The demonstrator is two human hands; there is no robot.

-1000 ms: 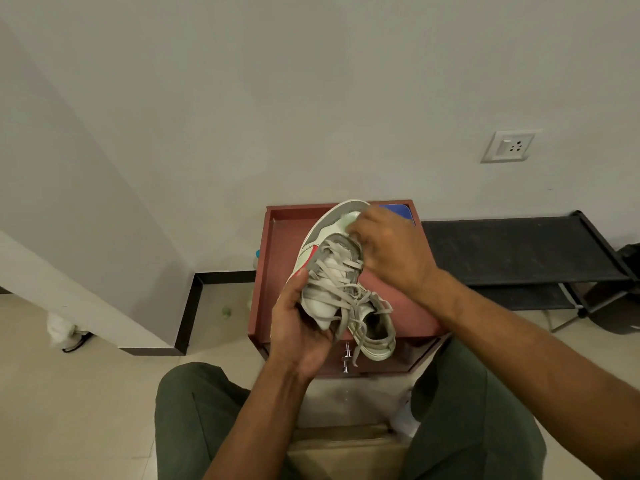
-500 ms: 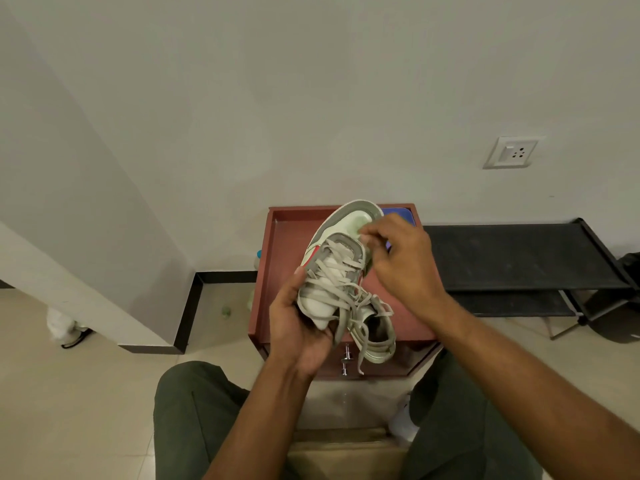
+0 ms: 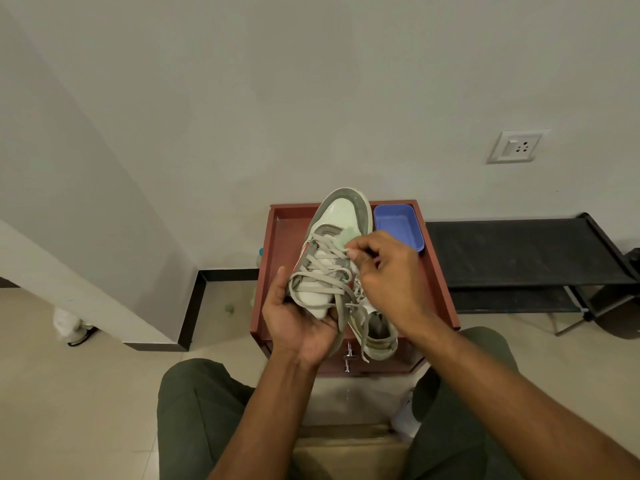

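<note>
Right hand (image 3: 388,271) pulls back, baring the blue tub (image 3: 398,225) on the cabinet (image 3: 277,237).
It pinches a cloth (image 3: 347,239); the left hand (image 3: 298,323) grips the shoe (image 3: 341,216).

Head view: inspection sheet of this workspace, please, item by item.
Surface: red-brown cabinet top, raised rim, behind the held shoe.
Job's things: laced grey-and-white sneaker, held up; pale green cloth at its upper laces.
Clutter: blue plastic tray at the cabinet's far right corner.
Hands: left hand holds the sneaker from below; right hand pinches the cloth.
Cables: black cable on the floor, far left.
Surroundings: black shoe rack to the right; wall socket above it.
</note>
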